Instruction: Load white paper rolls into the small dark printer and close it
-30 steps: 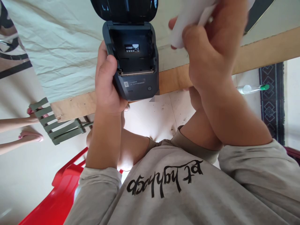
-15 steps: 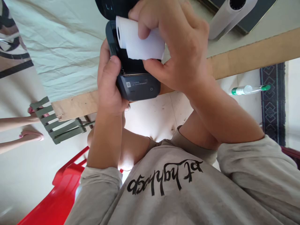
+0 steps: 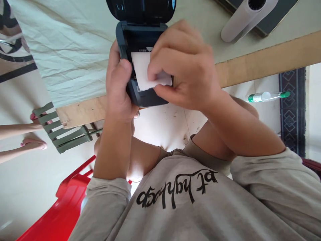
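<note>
A small dark label printer (image 3: 147, 100) stands at the table's near edge, its glossy black lid (image 3: 142, 10) tipped back and its paper bay exposed. My left hand (image 3: 119, 83) is wrapped round the printer's left side, thumb on the rim. Between the thumb and fingers of my right hand (image 3: 185, 67) is a white paper roll (image 3: 141, 70), pinched over the front part of the bay. The loose end of the paper hangs over the printer's front panel. My fingers hide the roll's right part.
A pale cloth (image 3: 75, 50) covers the table, with a cardboard strip (image 3: 263, 53) along its edge. A white cylinder (image 3: 240, 21) stands at the right by a dark flat box (image 3: 276, 20). Below are a green slatted stool (image 3: 67, 134), a red chair (image 3: 60, 204), a bottle (image 3: 265, 96) and another person's feet (image 3: 33, 144).
My right hand has brought the paper roll down and toward me, from the back of the bay to its front. The bay's inside and the raised lid now show more.
</note>
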Demonstrator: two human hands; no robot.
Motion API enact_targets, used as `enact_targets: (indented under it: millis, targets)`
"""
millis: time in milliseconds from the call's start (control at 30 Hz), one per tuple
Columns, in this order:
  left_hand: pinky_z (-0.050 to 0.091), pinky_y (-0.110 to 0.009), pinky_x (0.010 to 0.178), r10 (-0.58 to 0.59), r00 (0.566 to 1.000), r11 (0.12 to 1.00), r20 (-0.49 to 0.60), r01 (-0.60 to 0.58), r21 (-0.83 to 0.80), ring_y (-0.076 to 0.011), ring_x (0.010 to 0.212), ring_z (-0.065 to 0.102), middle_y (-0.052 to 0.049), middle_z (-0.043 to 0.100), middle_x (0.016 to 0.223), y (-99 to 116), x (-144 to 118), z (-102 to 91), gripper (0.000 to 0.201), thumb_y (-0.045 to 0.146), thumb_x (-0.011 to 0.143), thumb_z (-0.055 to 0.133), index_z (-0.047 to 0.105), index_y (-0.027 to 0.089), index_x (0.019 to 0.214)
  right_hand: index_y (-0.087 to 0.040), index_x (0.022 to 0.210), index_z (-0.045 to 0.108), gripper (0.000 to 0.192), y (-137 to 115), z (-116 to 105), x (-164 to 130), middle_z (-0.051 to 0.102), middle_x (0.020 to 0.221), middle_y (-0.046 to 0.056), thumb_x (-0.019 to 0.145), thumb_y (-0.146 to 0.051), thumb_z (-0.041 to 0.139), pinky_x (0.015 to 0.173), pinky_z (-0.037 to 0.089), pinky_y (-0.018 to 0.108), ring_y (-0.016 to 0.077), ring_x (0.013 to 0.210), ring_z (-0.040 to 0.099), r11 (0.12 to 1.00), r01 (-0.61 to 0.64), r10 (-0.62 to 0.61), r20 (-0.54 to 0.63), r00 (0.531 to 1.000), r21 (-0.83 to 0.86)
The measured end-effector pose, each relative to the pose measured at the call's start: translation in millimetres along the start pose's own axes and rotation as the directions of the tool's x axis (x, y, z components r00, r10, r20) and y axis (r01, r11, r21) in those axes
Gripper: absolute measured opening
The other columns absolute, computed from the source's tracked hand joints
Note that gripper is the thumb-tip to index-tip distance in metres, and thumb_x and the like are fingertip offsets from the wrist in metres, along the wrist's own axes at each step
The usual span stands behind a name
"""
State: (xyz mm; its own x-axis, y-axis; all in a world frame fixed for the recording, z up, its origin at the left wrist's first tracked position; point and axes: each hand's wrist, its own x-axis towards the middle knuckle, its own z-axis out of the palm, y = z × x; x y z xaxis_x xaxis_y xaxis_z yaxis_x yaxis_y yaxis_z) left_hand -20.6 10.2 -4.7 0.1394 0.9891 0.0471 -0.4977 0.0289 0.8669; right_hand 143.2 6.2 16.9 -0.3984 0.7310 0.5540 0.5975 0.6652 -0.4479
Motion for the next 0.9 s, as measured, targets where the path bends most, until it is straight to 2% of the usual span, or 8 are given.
enact_targets:
  millis: [100, 267, 367, 467, 600, 700, 800, 900]
  targets:
    - [0.050, -0.034, 0.082, 0.034, 0.996, 0.995, 0.077, -0.041, 0.094, -0.0208, 0.089, 0.060, -0.005, 0.062, 0.096, -2.1, 1.4, -5.7, 0.049, 0.034, 0.064, 0.080, 0.060, 0.022, 0.107, -0.026, 0.090, 0.063, 0.027, -0.9, -0.1, -4.6, 0.062, 0.104, -0.006, 0.088, -0.040, 0.039, 0.094, 0.041, 0.031, 0.0097, 0.110, 0.052, 0.999, -0.004, 0.003, 0.028, 1.000, 0.034]
    - [0.051, -0.031, 0.070, 0.070, 0.992, 0.982, 0.109, -0.088, 0.170, -0.0194, 0.089, 0.063, -0.001, 0.064, 0.101, -9.4, 4.7, -14.3, 0.062, 0.035, 0.057, 0.083, 0.056, 0.026, 0.112, -0.017, 0.093, 0.059, 0.036, 6.4, 2.9, -4.6, 0.058, 0.101, 0.002, 0.087, -0.048, 0.041, 0.098, 0.044, 0.026, 0.0058, 0.101, 0.053, 0.980, -0.104, 0.127, -0.134, 0.983, 0.169]
    - [0.053, -0.033, 0.076, 0.092, 0.986, 0.979, 0.139, -0.116, 0.170, -0.0213, 0.096, 0.065, -0.002, 0.065, 0.104, -9.9, 5.0, -14.9, 0.068, 0.036, 0.053, 0.085, 0.055, 0.026, 0.113, -0.015, 0.107, 0.055, 0.046, 8.8, 6.1, -4.9, 0.053, 0.111, 0.007, 0.084, -0.053, 0.045, 0.103, 0.045, 0.024, 0.0079, 0.109, 0.047, 0.957, -0.183, 0.206, -0.081, 0.975, 0.225]
    - [0.052, -0.039, 0.093, 0.065, 0.989, 0.987, 0.136, -0.084, 0.139, -0.0249, 0.109, 0.062, -0.005, 0.064, 0.111, -6.9, 3.4, -12.6, 0.061, 0.035, 0.061, 0.081, 0.054, 0.024, 0.115, -0.013, 0.119, 0.049, 0.059, 6.4, 4.5, -6.3, 0.047, 0.121, 0.010, 0.081, -0.057, 0.047, 0.106, 0.045, 0.025, 0.0098, 0.119, 0.041, 0.936, -0.205, 0.214, -0.003, 0.977, 0.287]
    - [0.053, -0.037, 0.081, 0.050, 0.993, 0.983, 0.105, -0.067, 0.169, -0.0238, 0.097, 0.065, -0.004, 0.065, 0.106, -6.3, 2.2, -12.2, 0.058, 0.031, 0.061, 0.081, 0.055, 0.026, 0.113, -0.016, 0.121, 0.044, 0.058, 5.8, -0.3, -7.7, 0.043, 0.129, 0.007, 0.078, -0.053, 0.052, 0.099, 0.048, 0.021, 0.0098, 0.129, 0.038, 0.901, -0.269, 0.258, 0.078, 0.963, 0.339]
    - [0.052, -0.033, 0.072, 0.073, 0.994, 0.974, 0.082, -0.089, 0.209, -0.0221, 0.091, 0.065, -0.002, 0.065, 0.104, -9.0, 3.1, -14.8, 0.065, 0.036, 0.056, 0.084, 0.054, 0.028, 0.114, -0.020, 0.125, 0.032, 0.063, 17.4, 4.9, -5.2, 0.036, 0.136, 0.003, 0.075, -0.053, 0.053, 0.097, 0.048, 0.017, 0.0082, 0.131, 0.041, 0.793, -0.327, 0.361, 0.036, 0.932, 0.514]
    - [0.052, -0.032, 0.069, 0.083, 0.992, 0.968, 0.094, -0.103, 0.230, -0.0211, 0.088, 0.064, -0.001, 0.066, 0.102, -9.5, 3.8, -16.1, 0.065, 0.036, 0.053, 0.085, 0.057, 0.029, 0.112, -0.026, 0.130, 0.013, 0.068, 31.1, 12.1, 2.5, 0.034, 0.138, 0.001, 0.077, -0.059, 0.041, 0.093, 0.047, 0.016, 0.0069, 0.130, 0.047, 0.677, -0.343, 0.440, 0.015, 0.898, 0.651]
    - [0.052, -0.031, 0.072, 0.069, 0.993, 0.964, 0.093, -0.091, 0.250, -0.0191, 0.088, 0.063, 0.000, 0.067, 0.102, -6.9, 1.8, -14.5, 0.058, 0.032, 0.056, 0.084, 0.061, 0.032, 0.110, -0.024, 0.122, 0.025, 0.049, 33.6, 10.5, 10.6, 0.047, 0.127, -0.003, 0.083, -0.053, 0.024, 0.087, 0.043, 0.011, 0.0022, 0.123, 0.053, 0.494, -0.374, 0.541, 0.060, 0.839, 0.785]
